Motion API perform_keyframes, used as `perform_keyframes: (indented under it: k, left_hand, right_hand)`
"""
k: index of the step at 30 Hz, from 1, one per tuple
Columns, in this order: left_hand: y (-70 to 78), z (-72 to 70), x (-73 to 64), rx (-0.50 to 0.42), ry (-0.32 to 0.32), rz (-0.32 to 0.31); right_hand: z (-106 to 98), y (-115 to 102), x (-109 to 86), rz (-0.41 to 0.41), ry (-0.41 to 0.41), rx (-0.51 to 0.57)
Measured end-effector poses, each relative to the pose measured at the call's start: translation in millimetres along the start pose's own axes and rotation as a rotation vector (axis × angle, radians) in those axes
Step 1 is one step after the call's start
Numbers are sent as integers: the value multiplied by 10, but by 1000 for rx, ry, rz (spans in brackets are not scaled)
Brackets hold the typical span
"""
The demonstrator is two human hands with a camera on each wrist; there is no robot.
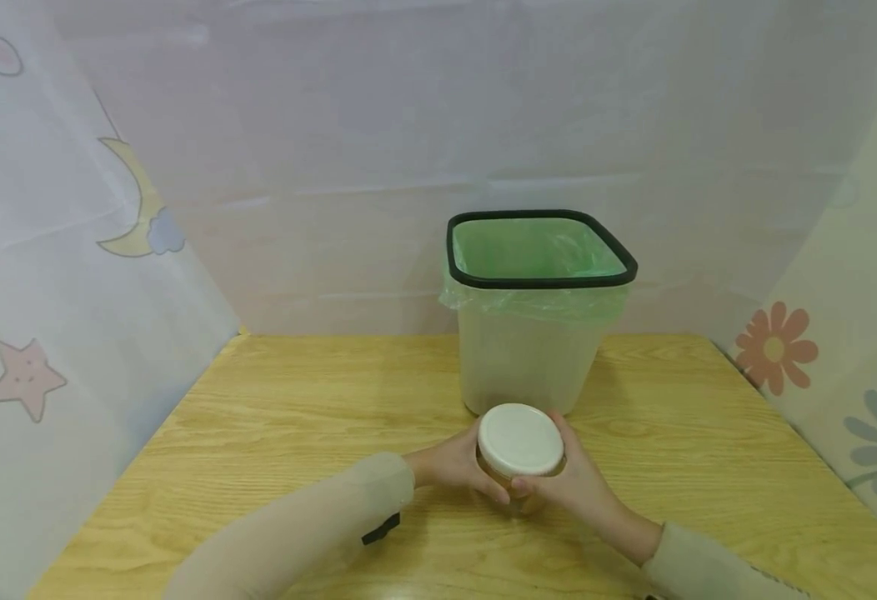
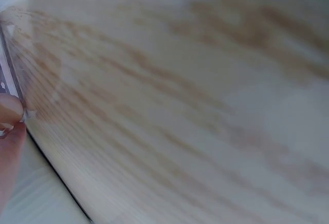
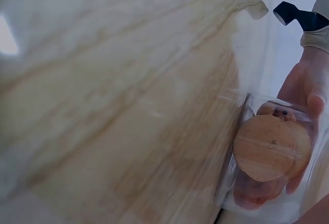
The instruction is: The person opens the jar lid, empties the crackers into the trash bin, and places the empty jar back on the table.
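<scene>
Jar (image 1: pixel 520 454) w/ white lid (image 1: pixel 521 439) stands on wooden table (image 1: pixel 273 433), near its front edge, right in front of the bin (image 1: pixel 532 350) and just apart from it. Clear jar; right wrist view shows round biscuit-like pieces (image 3: pixel 264 147) inside. Both hands wrap it: left hand (image 1: pixel 457 465) on jar's left side, fingers curled round the front; right hand (image 1: pixel 577 483) on its right side, fingers curled round too, fingertips of both meeting below the lid. Jar sits between the palms, upright, lid on. Bin is translucent w/ black rim (image 1: pixel 539 279) and green bag liner (image 1: pixel 536 250). Left wrist view: mostly blurred tabletop, only a fingertip (image 2: pixel 9 110) at the edge.
</scene>
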State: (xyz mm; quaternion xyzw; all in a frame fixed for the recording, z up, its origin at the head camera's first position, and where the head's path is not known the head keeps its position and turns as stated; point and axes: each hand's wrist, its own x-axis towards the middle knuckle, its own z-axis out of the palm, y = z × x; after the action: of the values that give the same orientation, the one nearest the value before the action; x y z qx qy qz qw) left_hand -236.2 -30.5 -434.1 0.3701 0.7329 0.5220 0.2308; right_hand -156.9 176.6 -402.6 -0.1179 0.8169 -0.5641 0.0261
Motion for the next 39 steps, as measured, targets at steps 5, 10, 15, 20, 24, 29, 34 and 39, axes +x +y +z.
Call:
perform_keyframes:
  k: [5,10,15,20,24,29,34,39]
  left_hand:
    - [-1,0,0,27,4,13]
    - [-7,0,2,30,3,10]
    - [0,2,12,-2,-1,4]
    - [15,1,2,8,13,-3]
    - [25,2,3,6,12,0]
    - [25,2,6,16,10,7]
    - [32,2,-8,14,1,-27]
    - [32,9,-11,-5,11,-72]
  right_hand:
    - [-1,26,14,-43,0,-1]
    - [-14,24,15,-40,-1,-16]
    - [-34,10,4,-22,1,-40]
    - [-45,5,1,-39,26,-69]
    - [-57,-5,5,-48,24,-74]
    - [-84,-35,3,-45,21,-77]
    - [-132,-55,-14,-48,28,-87]
    - [-169,-66,-23,-41,48,-71]
